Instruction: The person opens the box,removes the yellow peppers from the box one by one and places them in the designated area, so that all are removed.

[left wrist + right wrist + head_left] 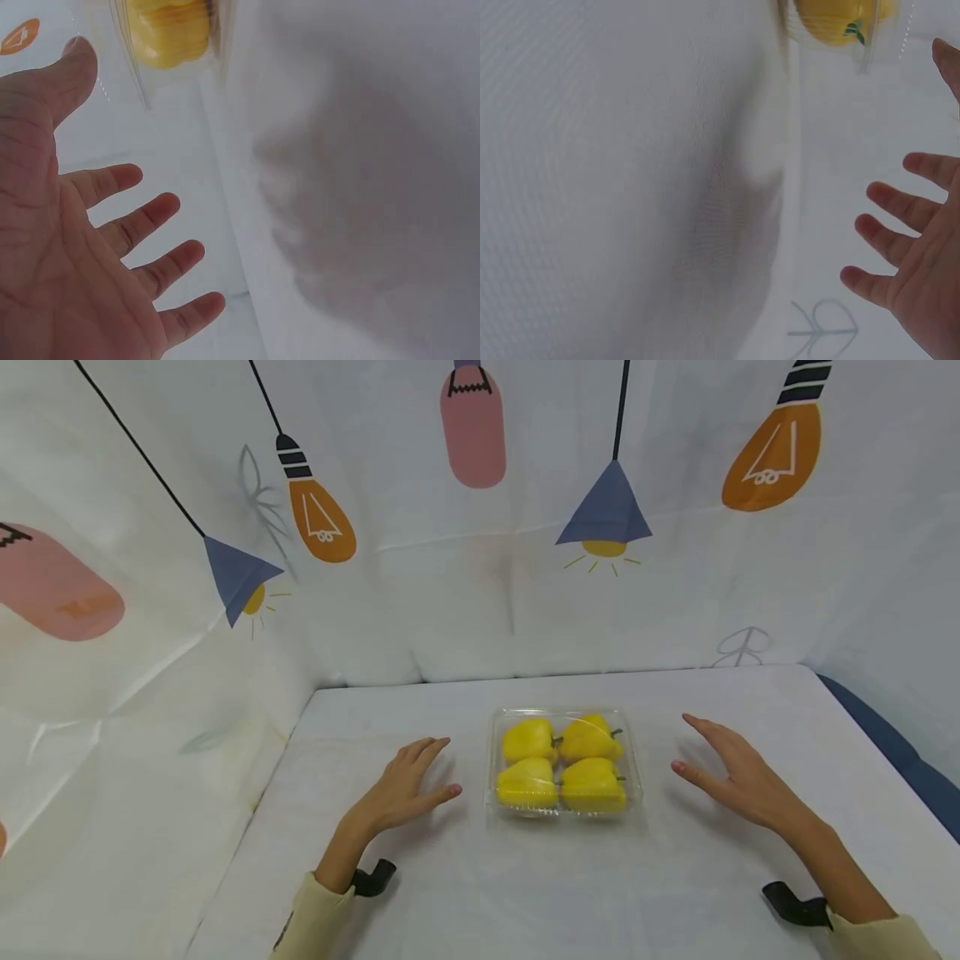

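Observation:
A clear plastic box [491,777] holding several yellow bell peppers [528,742] with green stems sits on the white table in the head view. My left hand [401,787] is held to the left of the box, apart from it, fingers spread and palm turned towards it. On the other side, farther off, my right hand [746,777] is held with straight fingers and thumb apart. Both wrist views show bare palms. A corner of the box with one yellow pepper [169,34] appears at the top of the left wrist view, and another yellow pepper [836,19] tops the right wrist view.
The white tabletop [525,893] meets a hanging white cloth [450,602] printed with lamps and bulbs at the back and left. A dark blue object [892,735] shows beyond the table's right edge. Each wrist carries a black mount [795,906].

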A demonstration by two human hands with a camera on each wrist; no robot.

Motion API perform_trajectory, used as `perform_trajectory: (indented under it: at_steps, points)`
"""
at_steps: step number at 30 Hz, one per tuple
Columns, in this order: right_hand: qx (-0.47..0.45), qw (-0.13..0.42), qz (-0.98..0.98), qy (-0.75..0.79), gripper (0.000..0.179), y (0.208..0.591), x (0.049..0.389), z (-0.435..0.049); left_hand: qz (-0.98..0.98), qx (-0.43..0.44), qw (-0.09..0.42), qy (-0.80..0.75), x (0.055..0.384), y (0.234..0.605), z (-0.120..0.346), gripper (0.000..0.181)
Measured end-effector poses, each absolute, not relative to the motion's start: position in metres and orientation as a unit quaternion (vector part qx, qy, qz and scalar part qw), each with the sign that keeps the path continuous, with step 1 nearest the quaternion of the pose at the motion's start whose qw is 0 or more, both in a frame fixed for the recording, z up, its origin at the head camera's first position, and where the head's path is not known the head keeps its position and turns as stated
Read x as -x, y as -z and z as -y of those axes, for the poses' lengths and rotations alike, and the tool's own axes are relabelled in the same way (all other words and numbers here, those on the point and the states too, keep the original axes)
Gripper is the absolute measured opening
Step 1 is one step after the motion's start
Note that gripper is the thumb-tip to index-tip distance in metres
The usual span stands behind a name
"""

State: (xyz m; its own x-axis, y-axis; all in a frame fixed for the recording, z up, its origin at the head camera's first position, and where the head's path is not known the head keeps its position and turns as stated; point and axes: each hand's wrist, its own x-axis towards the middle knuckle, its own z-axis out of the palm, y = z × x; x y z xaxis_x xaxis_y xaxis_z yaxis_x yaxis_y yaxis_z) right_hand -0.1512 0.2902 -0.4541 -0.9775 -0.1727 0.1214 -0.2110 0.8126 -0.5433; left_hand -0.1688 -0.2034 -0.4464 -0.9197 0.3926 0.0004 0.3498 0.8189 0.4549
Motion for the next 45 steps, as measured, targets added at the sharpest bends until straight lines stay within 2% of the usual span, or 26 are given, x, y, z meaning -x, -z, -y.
perform_trajectory:
  at_steps: [6, 16, 27, 33, 45]
  points:
    - [-0.105, 0.0, 0.952, -0.287, 0.083, 0.45, 0.149, -0.284, -0.936, -0.201, 0.103, -0.271, 0.166, 0.444, 0.197, 0.085]
    - [-0.127, -0.018, 0.948, -0.293, 0.081, 0.444, 0.142, -0.274, -0.906, -0.243, 0.132, -0.319, 0.165, 0.447, 0.189, 0.085]
    - [-0.155, -0.021, 0.939, -0.306, 0.084, 0.444, 0.138, -0.262, -0.881, -0.277, 0.151, -0.352, 0.162, 0.447, 0.18, 0.08]
    - [-0.17, -0.024, 0.937, -0.303, 0.085, 0.445, 0.137, -0.257, -0.881, -0.272, 0.145, -0.36, 0.161, 0.45, 0.176, 0.077]
    - [-0.198, -0.029, 0.933, -0.299, 0.078, 0.45, 0.135, -0.251, -0.866, -0.283, 0.145, -0.385, 0.161, 0.453, 0.17, 0.072]
